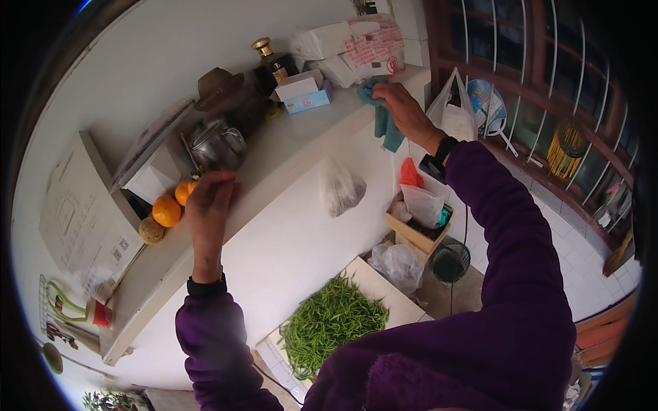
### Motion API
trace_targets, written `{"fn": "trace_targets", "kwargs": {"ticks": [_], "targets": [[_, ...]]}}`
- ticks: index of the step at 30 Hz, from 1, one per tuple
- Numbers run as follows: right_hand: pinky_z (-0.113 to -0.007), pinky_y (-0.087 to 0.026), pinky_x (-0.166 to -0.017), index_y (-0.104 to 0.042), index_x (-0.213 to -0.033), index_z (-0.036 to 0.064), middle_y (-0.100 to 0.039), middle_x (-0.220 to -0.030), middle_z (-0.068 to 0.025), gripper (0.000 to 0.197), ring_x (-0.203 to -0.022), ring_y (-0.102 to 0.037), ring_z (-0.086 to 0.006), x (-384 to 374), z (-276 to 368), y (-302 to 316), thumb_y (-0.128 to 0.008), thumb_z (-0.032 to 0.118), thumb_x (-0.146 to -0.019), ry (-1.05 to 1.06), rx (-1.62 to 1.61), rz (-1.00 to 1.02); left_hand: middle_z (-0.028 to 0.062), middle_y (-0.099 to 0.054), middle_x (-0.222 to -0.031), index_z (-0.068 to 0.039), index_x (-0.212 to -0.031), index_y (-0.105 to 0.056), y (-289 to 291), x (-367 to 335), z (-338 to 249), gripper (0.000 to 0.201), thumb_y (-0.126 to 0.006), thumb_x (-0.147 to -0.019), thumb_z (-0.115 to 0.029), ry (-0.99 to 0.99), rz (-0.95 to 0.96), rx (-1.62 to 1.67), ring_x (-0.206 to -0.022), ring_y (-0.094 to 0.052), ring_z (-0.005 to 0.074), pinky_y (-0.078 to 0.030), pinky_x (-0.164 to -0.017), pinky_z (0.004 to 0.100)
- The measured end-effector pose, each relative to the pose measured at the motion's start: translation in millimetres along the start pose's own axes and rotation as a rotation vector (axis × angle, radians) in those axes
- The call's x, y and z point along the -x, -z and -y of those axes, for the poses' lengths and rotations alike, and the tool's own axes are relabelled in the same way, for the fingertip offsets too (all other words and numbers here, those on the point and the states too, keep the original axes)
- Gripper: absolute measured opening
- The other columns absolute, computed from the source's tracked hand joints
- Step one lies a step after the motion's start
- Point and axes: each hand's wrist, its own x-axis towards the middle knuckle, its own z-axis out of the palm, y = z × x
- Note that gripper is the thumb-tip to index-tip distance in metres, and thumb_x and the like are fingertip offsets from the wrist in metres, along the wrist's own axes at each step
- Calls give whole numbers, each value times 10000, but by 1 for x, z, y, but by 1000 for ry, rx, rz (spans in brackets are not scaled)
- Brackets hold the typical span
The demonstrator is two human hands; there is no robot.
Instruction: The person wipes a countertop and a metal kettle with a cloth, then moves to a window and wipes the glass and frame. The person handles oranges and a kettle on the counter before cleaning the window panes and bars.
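Observation:
A teal cloth point(390, 130) hangs from my right hand point(411, 115), whose fingers are closed on it at the front edge of the white shelf point(291, 154). Farther left, my left hand point(209, 209) is over the same shelf, fingers loosely apart with nothing visible in them. Just beside it are two orange fruits, one point(166, 211) in full view and the other point(184, 190) partly behind the hand. A brownish round fruit or tuber point(151, 231) sits at the end of that row. Behind my left hand stands a shiny lidded metal pot point(218, 144).
Along the shelf's back are a dark gold-capped bottle point(275, 67), small boxes point(307, 101) and plastic-wrapped packs point(353, 44). A white bag point(341, 188) hangs below the shelf edge. Lower down are green chilies point(332, 318), a cardboard box point(419, 236) and a dark green basket point(450, 262).

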Motion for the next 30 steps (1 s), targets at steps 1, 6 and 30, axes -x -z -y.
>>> {"fn": "trace_targets", "kwargs": {"ticks": [1,6,30], "targets": [[-359,-421,-1016,-537,-1208,80,-545,-1247,-113,330,-1170,-530,-317,-7,-4,5,-548,-32,-898,-167,-73,-4,37,-681,-943,-7,-1057,-660,0,0,-1,137,-587,-942,-25,10,-11,41,-892,-651,105,-513,-817,222],[-363,-423,-1010,-515,-1300,71,-575,-1214,-133,364,-1142,-557,-311,-62,7,1,-503,24,-940,-24,-191,6,46,-673,-947,-4,-1061,-652,-1,2,-3,137,-592,-940,-26,0,-6,59,-915,-648,112,-509,-843,225],[-332,-456,-965,-509,-1307,98,-601,-1268,-122,442,-1167,-584,-259,-163,51,-28,-616,226,-897,-64,-408,-86,43,-685,-881,-11,-1031,-646,-1,2,4,111,-598,-933,-32,11,-16,32,-848,-670,103,-526,-784,226]]}}
